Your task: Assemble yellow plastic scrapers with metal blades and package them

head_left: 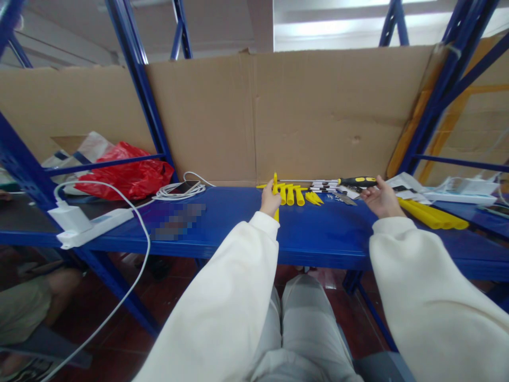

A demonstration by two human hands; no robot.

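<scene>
My left hand [270,201] is closed around an upright yellow plastic piece [275,183], whose lower end shows beneath the fingers. In my right hand [382,200] is a screwdriver [356,182] with a black and yellow handle, held level by its rear end. Its thin shaft points left towards the yellow piece; whether the tip touches cannot be made out. Just right of my left hand lie several yellow tubular parts [290,196] in a row, then small pointed yellow pieces [314,198]. Black-and-white striped items [324,185] and a flat metal piece [345,199] lie below the screwdriver.
Longer yellow tubes [433,215] lie right of my right hand, near a white power strip [461,198]. On the left are a red plastic bag [127,171], a coiled white cable [175,192] and another power strip [95,227]. Cardboard [318,111] backs the blue shelf [234,228].
</scene>
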